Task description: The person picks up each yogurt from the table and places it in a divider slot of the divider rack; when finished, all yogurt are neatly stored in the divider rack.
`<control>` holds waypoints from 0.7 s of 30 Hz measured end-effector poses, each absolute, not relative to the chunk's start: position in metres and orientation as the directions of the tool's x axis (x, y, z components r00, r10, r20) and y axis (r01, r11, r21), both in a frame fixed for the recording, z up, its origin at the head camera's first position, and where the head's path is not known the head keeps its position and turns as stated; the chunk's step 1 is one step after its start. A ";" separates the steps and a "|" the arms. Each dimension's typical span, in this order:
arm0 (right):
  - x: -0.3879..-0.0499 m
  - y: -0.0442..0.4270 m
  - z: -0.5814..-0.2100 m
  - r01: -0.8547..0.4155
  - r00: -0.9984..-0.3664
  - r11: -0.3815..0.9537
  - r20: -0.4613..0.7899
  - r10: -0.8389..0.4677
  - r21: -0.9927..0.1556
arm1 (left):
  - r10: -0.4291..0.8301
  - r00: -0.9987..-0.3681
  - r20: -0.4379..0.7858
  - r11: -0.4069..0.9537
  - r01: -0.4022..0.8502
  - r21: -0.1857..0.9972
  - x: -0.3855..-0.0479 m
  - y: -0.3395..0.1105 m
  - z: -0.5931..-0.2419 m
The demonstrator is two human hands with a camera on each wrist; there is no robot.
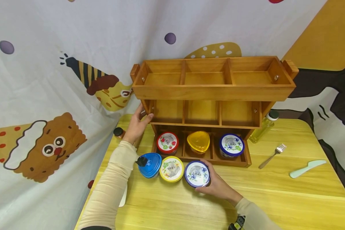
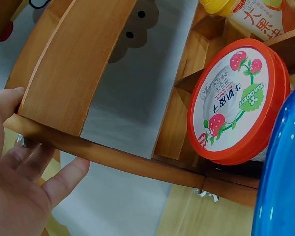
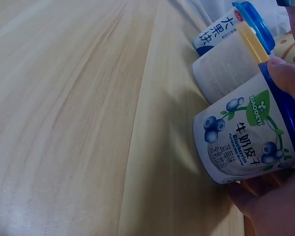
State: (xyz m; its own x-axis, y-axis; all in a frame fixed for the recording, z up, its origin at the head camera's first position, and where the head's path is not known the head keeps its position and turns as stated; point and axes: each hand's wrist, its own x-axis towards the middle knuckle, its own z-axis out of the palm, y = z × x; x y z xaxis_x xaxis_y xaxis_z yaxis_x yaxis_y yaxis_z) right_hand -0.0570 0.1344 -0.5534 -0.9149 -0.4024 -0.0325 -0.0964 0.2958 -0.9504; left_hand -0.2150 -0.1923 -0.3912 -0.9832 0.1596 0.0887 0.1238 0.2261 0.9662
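A wooden three-tier box stands fanned out on the table, each tier split into compartments. My left hand grips the side of its middle tier; in the left wrist view the thumb lies on one side of the wood and the fingers on the other. In front of the box, my right hand holds a blueberry yogurt cup with thumb and fingers round it. To its left stand a yellow-lidded cup and a blue-lidded cup. The bottom tier holds a red-lidded strawberry cup, a yellow-lidded jar and another blueberry cup.
Right of the box are a bottle of yellowish liquid, a fork and a pale green knife. A small black-capped bottle stands left of the box. Behind hangs a printed cloth.
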 end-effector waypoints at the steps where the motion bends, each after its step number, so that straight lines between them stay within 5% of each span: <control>1: -0.057 0.135 -0.554 -0.090 -0.918 0.301 -0.038 -0.395 -0.949 | 0.159 -0.983 0.087 0.227 0.122 0.966 -0.215 -0.192 -0.391; 21: -0.031 0.166 -0.523 -0.048 -0.963 0.289 -0.032 -0.266 -0.956 | 0.161 -0.983 0.089 0.232 0.126 0.964 -0.215 -0.193 -0.392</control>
State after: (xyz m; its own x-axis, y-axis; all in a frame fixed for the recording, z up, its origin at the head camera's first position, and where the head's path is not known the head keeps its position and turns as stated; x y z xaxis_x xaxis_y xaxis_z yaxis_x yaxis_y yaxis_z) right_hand -0.0313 0.1664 -0.5234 -0.9634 -0.2661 -0.0318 -0.0481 0.2885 -0.9563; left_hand -0.2155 -0.1933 -0.3922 -0.9829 0.1607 0.0895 0.1258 0.2324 0.9645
